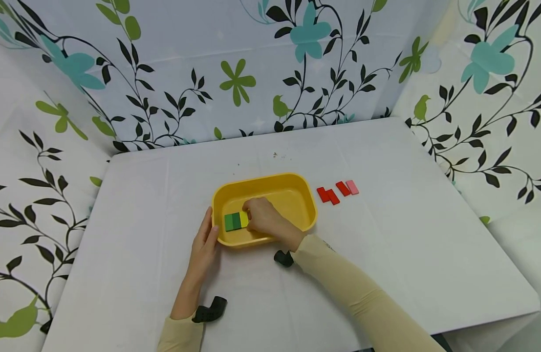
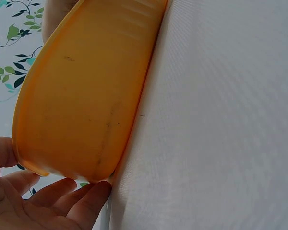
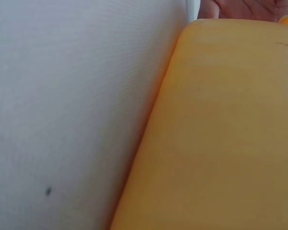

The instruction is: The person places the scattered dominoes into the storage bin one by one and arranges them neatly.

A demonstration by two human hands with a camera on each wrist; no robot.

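A yellow plastic tray (image 1: 270, 183) stands on the white table. My left hand (image 1: 204, 247) holds its left end; the left wrist view shows the thumb at the rim and the fingers (image 2: 91, 203) against the outer wall. Inside the tray, a light green tile (image 1: 228, 222), a darker green tile (image 1: 237, 221) and a yellow tile (image 1: 244, 219) lie side by side in a row. My right hand (image 1: 266, 217) reaches over the front rim and pinches the yellow tile, its fingers covering the right part. In the right wrist view the tray's outer wall (image 3: 221, 124) hides that hand.
Several red tiles (image 1: 333, 197), one of them a pinker tile (image 1: 352, 187), lie on the table right of the tray. Small dark specks (image 1: 275, 155) mark the cloth behind it. Patterned curtains (image 1: 252, 63) surround the table (image 1: 384, 254). Each wrist carries a black device (image 1: 210, 309).
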